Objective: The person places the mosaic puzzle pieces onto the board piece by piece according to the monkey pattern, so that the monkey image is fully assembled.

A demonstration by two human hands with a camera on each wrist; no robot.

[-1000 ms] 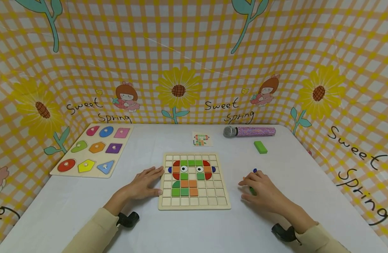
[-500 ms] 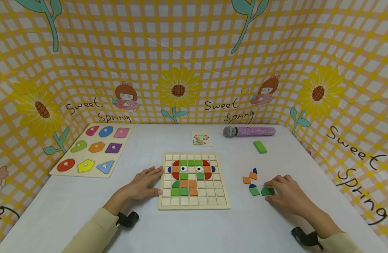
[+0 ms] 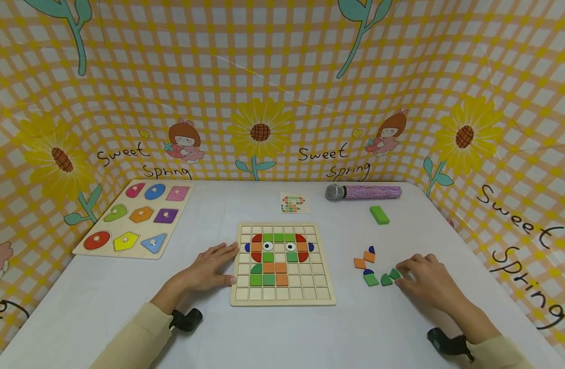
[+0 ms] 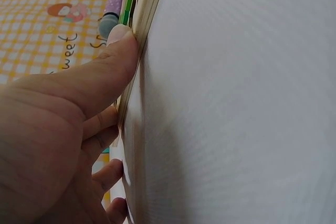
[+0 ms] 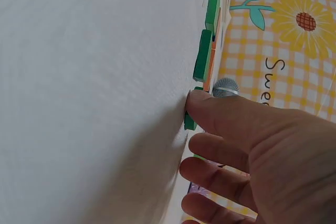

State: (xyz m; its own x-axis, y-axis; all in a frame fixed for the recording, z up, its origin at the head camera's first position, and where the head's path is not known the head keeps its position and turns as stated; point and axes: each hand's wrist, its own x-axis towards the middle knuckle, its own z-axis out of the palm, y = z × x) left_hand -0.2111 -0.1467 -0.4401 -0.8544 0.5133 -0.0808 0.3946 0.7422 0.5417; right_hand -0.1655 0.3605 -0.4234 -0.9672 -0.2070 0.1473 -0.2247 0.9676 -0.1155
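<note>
A wooden grid board [image 3: 310, 296] lies in the middle of the table, with coloured tiles set in part of its cells, forming a face with two eyes. My left hand [image 3: 212, 267] rests at its left edge, thumb and fingers spread; in the left wrist view the thumb touches the board's side [image 4: 149, 3]. To the right, my right hand [image 3: 425, 282] has thumb and index finger at a dark green quarter-circle tile [image 3: 395, 273], pinching it at the table. Beside it lie another green quarter-circle [image 3: 386, 280] and a green square tile [image 3: 371, 280].
Two orange tiles [image 3: 360, 263] and blue half-round tiles [image 3: 372, 250] lie beyond the green ones. Farther back are a green block [image 3: 379, 215], a glittery microphone [image 3: 372, 192] and a pattern card [image 3: 295, 202]. A knobbed shape puzzle [image 3: 125, 225] lies at the left.
My right hand has moved right from above the loose tiles, uncovering them. The two green quarter-circles, together half a second ago, now lie slightly apart. My left hand has not moved.
</note>
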